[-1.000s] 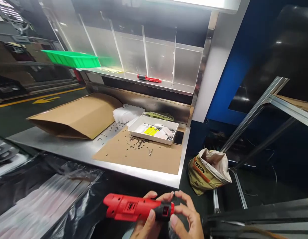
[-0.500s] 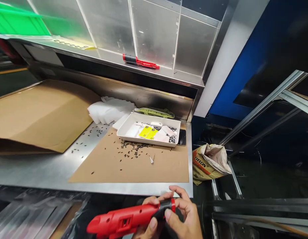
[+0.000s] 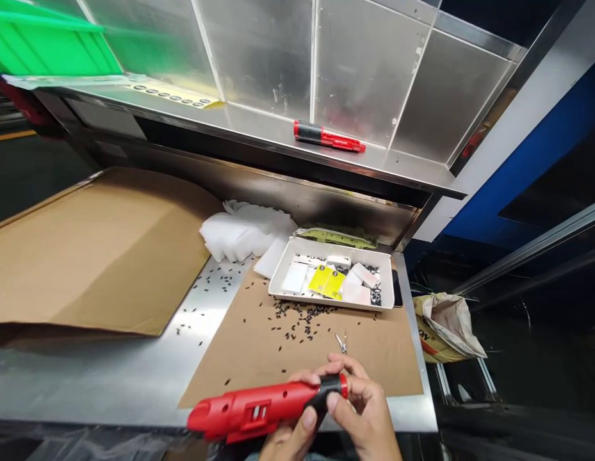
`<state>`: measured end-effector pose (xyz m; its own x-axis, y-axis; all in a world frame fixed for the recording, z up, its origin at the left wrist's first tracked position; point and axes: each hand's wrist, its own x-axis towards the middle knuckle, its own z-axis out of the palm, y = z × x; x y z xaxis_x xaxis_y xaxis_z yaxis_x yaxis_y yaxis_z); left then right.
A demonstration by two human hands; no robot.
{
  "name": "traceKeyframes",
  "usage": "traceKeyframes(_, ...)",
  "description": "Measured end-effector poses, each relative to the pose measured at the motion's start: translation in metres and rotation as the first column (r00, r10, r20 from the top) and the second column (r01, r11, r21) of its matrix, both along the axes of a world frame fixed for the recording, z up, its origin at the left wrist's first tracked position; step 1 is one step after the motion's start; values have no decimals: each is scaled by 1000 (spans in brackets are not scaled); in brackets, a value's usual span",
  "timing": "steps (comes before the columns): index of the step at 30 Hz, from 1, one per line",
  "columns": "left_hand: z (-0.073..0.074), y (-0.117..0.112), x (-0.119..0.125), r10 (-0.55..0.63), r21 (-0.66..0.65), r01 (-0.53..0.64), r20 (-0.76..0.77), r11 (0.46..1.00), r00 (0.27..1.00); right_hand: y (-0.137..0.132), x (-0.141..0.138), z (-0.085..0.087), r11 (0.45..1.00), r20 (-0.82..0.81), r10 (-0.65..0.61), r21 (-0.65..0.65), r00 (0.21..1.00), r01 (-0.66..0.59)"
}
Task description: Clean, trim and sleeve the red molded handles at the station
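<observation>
Both my hands hold a red plastic tool with a black front end, low in the view over the bench's front edge. My left hand grips it from below, thumb on the black part. My right hand wraps its fingers round the black tip. The tool points right and lies nearly level. Beyond it a brown cardboard sheet is strewn with several small black screws and a small metal piece. A white tray with white and yellow packets stands further back.
A second red and black tool lies on the upper steel shelf. A large brown paper bag covers the bench's left side, with white foam pieces beside it. A green bin is top left. A crumpled sack sits on the floor to the right.
The view has moved closer and left over the bench. My hands and the red tool have come forward over the bench edge, still gripped the same way.
</observation>
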<state>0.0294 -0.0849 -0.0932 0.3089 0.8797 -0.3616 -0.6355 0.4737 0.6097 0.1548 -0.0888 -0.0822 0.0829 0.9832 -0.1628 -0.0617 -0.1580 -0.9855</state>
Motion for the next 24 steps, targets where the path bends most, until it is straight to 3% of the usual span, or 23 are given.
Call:
traceKeyframes(10,-10,30,-47,171,233,-109,-265,966,949,39,-45,9,999,-46,24,42,999,-22)
traceKeyframes(15,-9,39,-68,119,377,46,-402,925,908,49,-58,5,1000,-37,24,3,999,-24)
traceKeyframes(20,-4,44,-69,226,451,-40,-369,892,902,64,-63,4,997,-27,78,25,997,-78)
traceKeyframes(24,-7,50,-61,296,421,-125,-370,898,881,67,-60,3,995,-49,98,23,994,-97)
